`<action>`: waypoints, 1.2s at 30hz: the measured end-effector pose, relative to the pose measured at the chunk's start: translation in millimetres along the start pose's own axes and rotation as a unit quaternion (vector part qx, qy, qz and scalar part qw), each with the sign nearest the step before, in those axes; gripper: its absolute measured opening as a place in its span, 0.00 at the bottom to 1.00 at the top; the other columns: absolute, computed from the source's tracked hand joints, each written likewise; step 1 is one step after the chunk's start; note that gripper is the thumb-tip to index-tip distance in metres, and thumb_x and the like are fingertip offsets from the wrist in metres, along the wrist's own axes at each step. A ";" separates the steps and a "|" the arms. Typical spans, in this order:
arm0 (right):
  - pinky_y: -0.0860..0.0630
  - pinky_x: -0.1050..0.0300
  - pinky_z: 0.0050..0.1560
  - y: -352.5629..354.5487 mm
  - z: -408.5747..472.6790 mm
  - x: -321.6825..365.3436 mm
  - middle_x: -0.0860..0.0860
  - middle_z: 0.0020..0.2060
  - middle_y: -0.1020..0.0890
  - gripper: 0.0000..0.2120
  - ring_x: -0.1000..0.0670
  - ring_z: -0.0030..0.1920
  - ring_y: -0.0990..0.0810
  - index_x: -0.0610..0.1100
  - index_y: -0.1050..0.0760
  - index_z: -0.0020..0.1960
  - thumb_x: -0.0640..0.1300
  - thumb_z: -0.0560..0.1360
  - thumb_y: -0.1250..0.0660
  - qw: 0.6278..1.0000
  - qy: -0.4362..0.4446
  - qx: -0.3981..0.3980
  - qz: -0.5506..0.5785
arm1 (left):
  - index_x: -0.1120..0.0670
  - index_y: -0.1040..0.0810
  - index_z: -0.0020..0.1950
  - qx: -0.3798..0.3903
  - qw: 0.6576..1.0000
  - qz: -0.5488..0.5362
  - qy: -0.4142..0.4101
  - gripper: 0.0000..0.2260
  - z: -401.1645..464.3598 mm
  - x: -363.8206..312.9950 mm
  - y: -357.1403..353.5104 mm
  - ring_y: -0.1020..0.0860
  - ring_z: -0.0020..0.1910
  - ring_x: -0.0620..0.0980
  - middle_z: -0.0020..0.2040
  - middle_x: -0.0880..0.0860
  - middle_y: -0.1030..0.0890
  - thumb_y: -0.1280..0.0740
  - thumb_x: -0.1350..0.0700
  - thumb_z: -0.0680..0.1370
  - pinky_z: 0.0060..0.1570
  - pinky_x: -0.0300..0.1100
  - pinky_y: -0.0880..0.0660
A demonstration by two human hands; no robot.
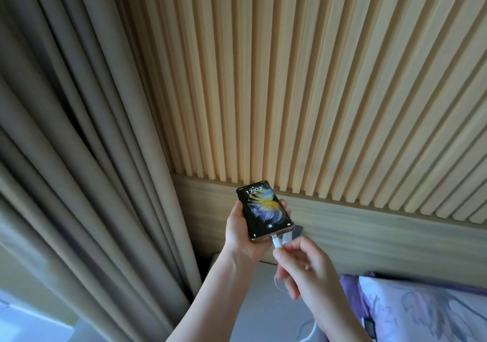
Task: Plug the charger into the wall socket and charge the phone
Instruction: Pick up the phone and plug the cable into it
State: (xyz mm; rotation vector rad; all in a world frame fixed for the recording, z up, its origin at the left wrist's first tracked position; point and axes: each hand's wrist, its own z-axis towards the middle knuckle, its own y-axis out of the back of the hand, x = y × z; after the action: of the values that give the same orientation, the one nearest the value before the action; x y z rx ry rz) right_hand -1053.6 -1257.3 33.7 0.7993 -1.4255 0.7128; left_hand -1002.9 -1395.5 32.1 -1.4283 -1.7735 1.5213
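My left hand (238, 232) holds a phone (264, 209) upright in front of the wooden wall panel, its lit screen showing 17:02 over a colourful wallpaper. My right hand (307, 267) pinches the white cable plug (277, 243), which sits at the port in the phone's bottom edge. The white cable (307, 331) hangs below my right hand and loops over the bedside surface. Just behind the phone's lower corner a white charger block (287, 237) shows against a grey wall socket plate (298, 230); most of both is hidden.
Heavy beige curtains (79, 157) hang at the left. A slatted wooden wall (316, 78) fills the back. A white bedside surface (263, 302) lies below the hands, and a purple floral pillow (421, 310) sits at the lower right.
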 end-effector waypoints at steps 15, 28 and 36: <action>0.43 0.69 0.19 0.0 2.4 6.1 0.47 0.21 0.23 0.11 0.51 0.15 0.36 0.41 0.29 0.32 0.38 0.72 0.33 0.990 -0.092 -0.002 0.103 | 0.56 0.28 0.67 0.028 0.998 0.042 -0.031 0.28 0.6 2.7 -12.2 0.22 0.47 0.56 0.51 0.60 0.22 0.51 0.38 0.79 0.51 0.58 0.26; 0.47 0.69 0.19 -6.7 4.7 7.8 0.50 0.19 0.25 0.12 0.54 0.15 0.38 0.37 0.31 0.32 0.34 0.74 0.36 0.984 -0.100 -0.006 0.146 | 0.59 0.30 0.69 0.017 0.997 0.068 -0.013 0.32 7.5 5.8 -11.7 0.23 0.47 0.56 0.51 0.60 0.21 0.51 0.37 0.78 0.52 0.52 0.26; 0.24 0.60 0.28 1.7 5.5 -0.4 0.47 0.33 0.16 0.09 0.50 0.31 0.18 0.36 0.25 0.45 0.43 0.75 0.34 0.984 -0.094 0.021 0.147 | 0.59 0.29 0.68 0.003 0.993 0.119 -0.009 0.33 6.8 -2.7 -12.5 0.25 0.58 0.61 0.61 0.63 0.25 0.50 0.35 0.77 0.58 0.56 0.27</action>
State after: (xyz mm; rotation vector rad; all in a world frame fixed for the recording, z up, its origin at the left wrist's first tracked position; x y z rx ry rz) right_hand -1058.1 -1260.8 33.2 0.7103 -1.7263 0.9143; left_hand -1012.7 -1399.7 41.9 -1.6780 -1.6539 1.6599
